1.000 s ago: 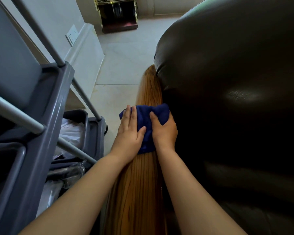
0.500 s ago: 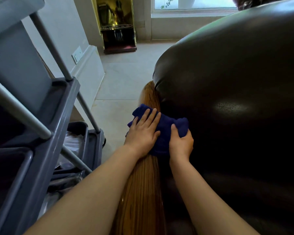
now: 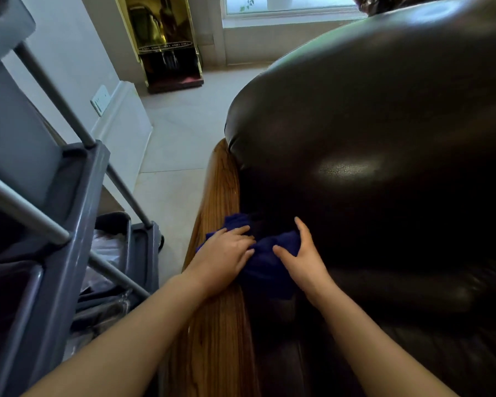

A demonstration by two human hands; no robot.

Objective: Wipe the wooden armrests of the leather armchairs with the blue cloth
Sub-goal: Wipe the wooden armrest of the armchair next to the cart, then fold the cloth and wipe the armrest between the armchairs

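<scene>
Tiled floor (image 3: pixel 178 144); cart (image 3: pixel 78 196) beside armrest (image 3: pixel 221 190), cloth (image 3: pixel 267 265)

Cloth (image 3: pixel 265 262) on armrest (image 3: pixel 221 190), cart (image 3: pixel 78 219) left, armchair (image 3: pixel 384 167) right

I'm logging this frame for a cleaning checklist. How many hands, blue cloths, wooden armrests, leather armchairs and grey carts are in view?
Hands: 2 (left hand, right hand)
Blue cloth: 1
Wooden armrest: 1
Leather armchair: 1
Grey cart: 1
Total: 6
</scene>
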